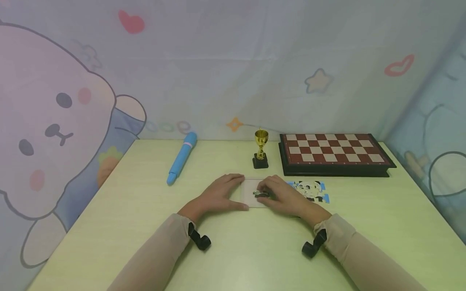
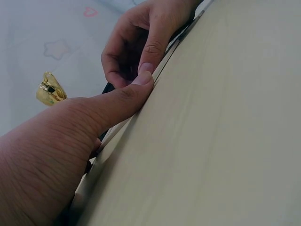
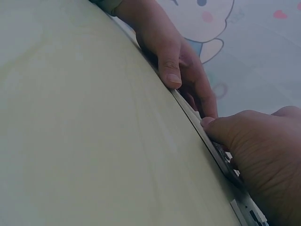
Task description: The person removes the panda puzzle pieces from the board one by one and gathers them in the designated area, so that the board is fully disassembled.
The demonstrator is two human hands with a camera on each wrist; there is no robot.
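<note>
A thin square puzzle board with a pale surface lies on the table between both hands. My left hand is at the board's left end, fingers near its far corner and thumb along its near edge; that thumb looks straight in the left wrist view. Over the board's right part, my right hand pinches a small puzzle piece with dark and light green printing, mostly covered by the fingers. Right of this hand lie joined panda puzzle pieces, partly hidden behind it.
A small gold trophy cup on a black base stands behind the board. A folding chessboard box lies at the back right. To the back left is a blue pen-shaped object. A printed cloth hangs behind the table.
</note>
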